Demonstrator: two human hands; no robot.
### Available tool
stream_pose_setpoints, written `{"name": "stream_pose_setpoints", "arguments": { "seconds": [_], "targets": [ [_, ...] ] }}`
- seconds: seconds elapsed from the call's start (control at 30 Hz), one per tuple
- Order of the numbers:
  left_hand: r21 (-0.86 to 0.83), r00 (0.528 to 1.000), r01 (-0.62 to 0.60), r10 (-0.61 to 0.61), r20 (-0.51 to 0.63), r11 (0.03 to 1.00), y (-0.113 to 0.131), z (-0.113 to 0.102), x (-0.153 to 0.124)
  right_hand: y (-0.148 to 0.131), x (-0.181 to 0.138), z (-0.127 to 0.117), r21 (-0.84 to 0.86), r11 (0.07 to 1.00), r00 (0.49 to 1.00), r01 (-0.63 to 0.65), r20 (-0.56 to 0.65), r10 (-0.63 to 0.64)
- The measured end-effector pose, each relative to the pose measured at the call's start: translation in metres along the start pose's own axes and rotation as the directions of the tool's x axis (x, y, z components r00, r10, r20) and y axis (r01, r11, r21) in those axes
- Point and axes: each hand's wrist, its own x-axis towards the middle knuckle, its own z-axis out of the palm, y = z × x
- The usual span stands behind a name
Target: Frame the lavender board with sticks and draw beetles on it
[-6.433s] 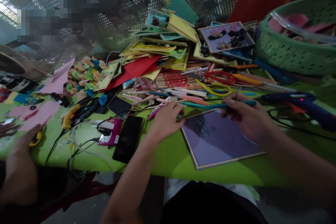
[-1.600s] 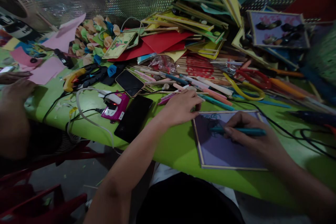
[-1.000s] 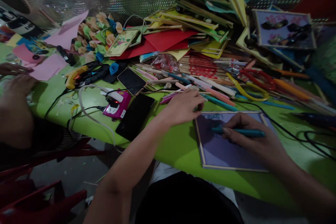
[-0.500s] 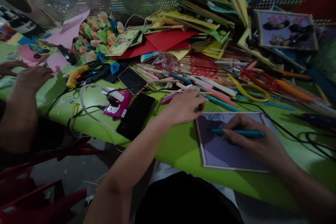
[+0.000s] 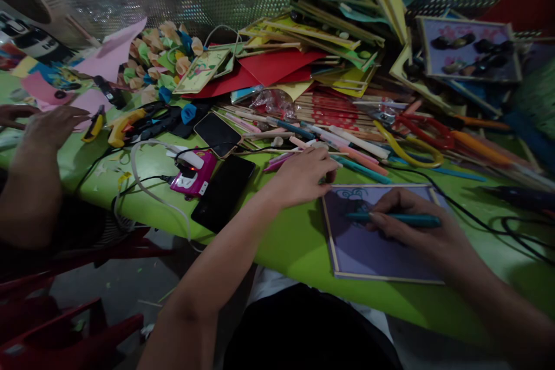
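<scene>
My right hand [image 5: 411, 222] grips a teal marker [image 5: 418, 220], its tip over a purple sheet [image 5: 377, 251] framed with thin wooden sticks. Dark curly lines [image 5: 352, 193] show on the sheet near its upper left corner, partly in shadow. My left hand [image 5: 303, 176] rests just left of the frame's top corner, its fingers curled in and its wrist on the green table [image 5: 281, 243]. What those fingers hold, if anything, is hidden. Beyond the left hand lie several markers [image 5: 355, 153], some pink, white and teal.
A black phone [image 5: 223, 193], another phone [image 5: 218, 134] and a pink power strip [image 5: 195, 173] with cables lie left. A co-worker's hands [image 5: 47, 124] are near pink paper and a yellow cutter [image 5: 93, 125]. Scissors [image 5: 416, 144] and stacked framed cards [image 5: 321, 29] fill the back.
The teal marker's tip has shifted slightly left and its body lies flatter. My left hand stays put. A yellow cutter now shows beside the co-worker's hand, which has moved slightly left.
</scene>
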Motion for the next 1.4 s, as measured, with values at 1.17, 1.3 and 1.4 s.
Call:
{"name": "stream_pose_setpoints", "arguments": {
  "seconds": [1.17, 1.3, 1.4],
  "targets": [
    [0.005, 1.0, 0.008, -0.008, 0.018, 1.0, 0.002, -0.002, 0.001, 0.006, -0.003, -0.008, -0.092, 0.995, 0.999, 0.044, 0.022, -0.042],
    [0.003, 1.0, -0.004, 0.004, -0.002, 1.0, 0.0, 0.0, 0.0, 0.008, -0.005, -0.006, -0.071, 0.997, 0.999, 0.041, 0.013, -0.04],
    [0.004, 1.0, -0.011, 0.011, -0.01, 1.0, -0.001, 0.001, 0.0, 0.009, -0.005, -0.004, -0.07, 0.997, 0.999, 0.035, 0.017, -0.034]
  ]
}}
